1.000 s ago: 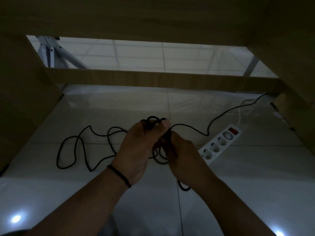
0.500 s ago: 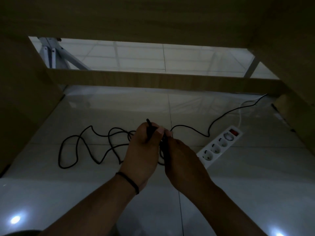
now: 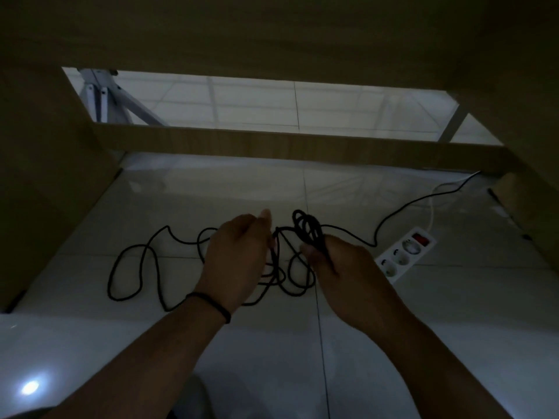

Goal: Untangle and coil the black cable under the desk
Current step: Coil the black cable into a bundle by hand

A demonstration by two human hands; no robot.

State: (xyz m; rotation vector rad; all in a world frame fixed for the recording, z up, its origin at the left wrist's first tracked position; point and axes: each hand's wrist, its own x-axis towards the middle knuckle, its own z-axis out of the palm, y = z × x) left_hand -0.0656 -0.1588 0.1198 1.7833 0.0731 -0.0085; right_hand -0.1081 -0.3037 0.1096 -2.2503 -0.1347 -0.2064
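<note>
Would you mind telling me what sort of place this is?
Most likely the floor space beneath a wooden desk in an office or home: a wood crossbar overhead, glossy floor tiles, and a white power strip beside the black cable.

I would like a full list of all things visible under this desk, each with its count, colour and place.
black cable: one, black, loose loops on the floor at left, a small coil in the right hand, one end running off to the far right.
power strip: one, white with a red switch, on the floor at right, its white cord going back.
desk panels: wood brown, at the sides, above, and a crossbar behind.
floor: pale glossy tiles.
metal frame: white, beyond the desk, upper left.
wristband: one, black, on the left wrist.
left hand: one, pinching a cable strand.
right hand: one, gripping the coil.
</note>
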